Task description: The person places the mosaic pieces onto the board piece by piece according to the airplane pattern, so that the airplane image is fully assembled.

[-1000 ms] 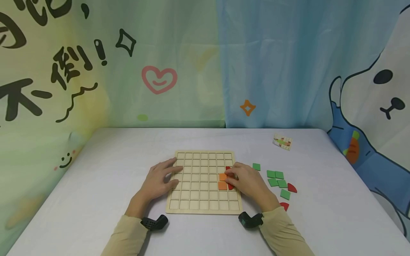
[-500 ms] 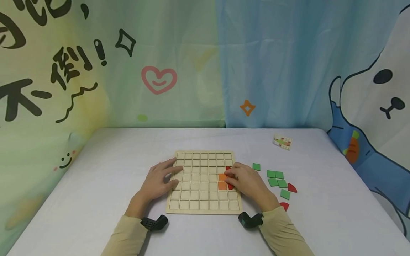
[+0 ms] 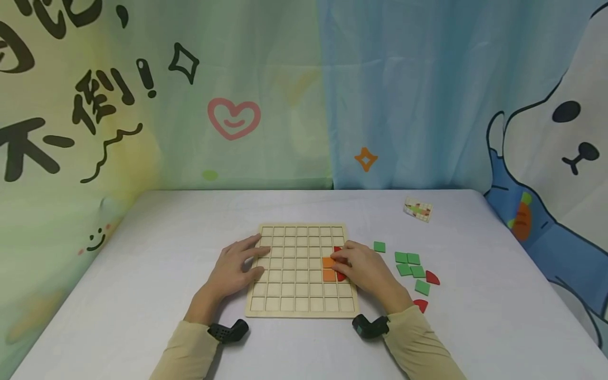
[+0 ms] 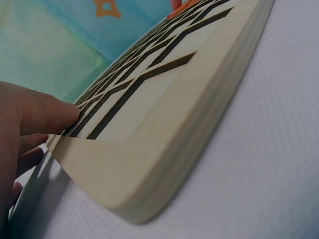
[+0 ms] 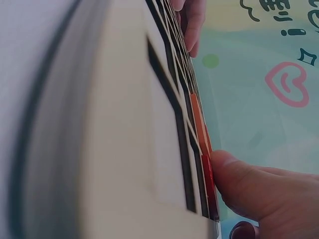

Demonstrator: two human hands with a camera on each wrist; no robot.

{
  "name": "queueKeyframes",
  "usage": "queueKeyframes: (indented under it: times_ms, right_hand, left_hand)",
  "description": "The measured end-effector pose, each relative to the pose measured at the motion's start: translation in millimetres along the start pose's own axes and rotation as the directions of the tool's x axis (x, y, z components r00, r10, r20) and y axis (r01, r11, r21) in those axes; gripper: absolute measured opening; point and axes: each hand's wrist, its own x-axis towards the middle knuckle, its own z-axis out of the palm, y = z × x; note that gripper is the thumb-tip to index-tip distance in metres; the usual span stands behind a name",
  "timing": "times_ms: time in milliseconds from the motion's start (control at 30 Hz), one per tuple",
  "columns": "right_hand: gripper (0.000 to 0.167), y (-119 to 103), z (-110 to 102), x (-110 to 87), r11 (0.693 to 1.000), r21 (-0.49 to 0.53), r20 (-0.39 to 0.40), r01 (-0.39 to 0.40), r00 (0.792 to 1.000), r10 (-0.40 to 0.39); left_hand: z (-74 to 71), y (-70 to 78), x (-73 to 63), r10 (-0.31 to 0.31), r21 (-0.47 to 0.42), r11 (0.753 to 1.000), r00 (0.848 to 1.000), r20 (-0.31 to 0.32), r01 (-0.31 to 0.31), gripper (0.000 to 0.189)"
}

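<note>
A light wooden grid board [image 3: 290,290] lies flat on the table. Across its left edge rests my left hand [image 3: 233,270], fingers spread and fingertips on the frame and outer cells. At the right side my right hand [image 3: 369,268] has its thumb and index finger closed at the upper orange square tile [image 3: 327,262]. Just below sits another orange tile [image 3: 329,275]. Red pieces [image 3: 341,277] show partly beside and above the fingers, the rest hidden under the hand. In the right wrist view the thumb [image 5: 239,174] meets the red and orange pieces [image 5: 198,119] at the board's surface.
To the right of the board lie several loose green square tiles [image 3: 401,257] and two red rounded pieces [image 3: 432,277], one of them near the right sleeve. A small patterned card [image 3: 418,209] lies at the back right. A printed curtain [image 3: 285,132] hangs behind the table.
The head view has shifted very slightly. Both hands, the board and the pieces stay in place.
</note>
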Motion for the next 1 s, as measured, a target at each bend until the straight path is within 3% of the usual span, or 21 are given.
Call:
queueKeyframes:
  times_ms: [1000]
  right_hand:
    - [0.026,1.2,-1.3,0.8,1.000,0.001,0.012,0.003,1.000,-0.003]
  left_hand:
    - [0.0,-0.3,0.4,-0.007,0.006,1.000,1.000,0.008,0.007,0.047]
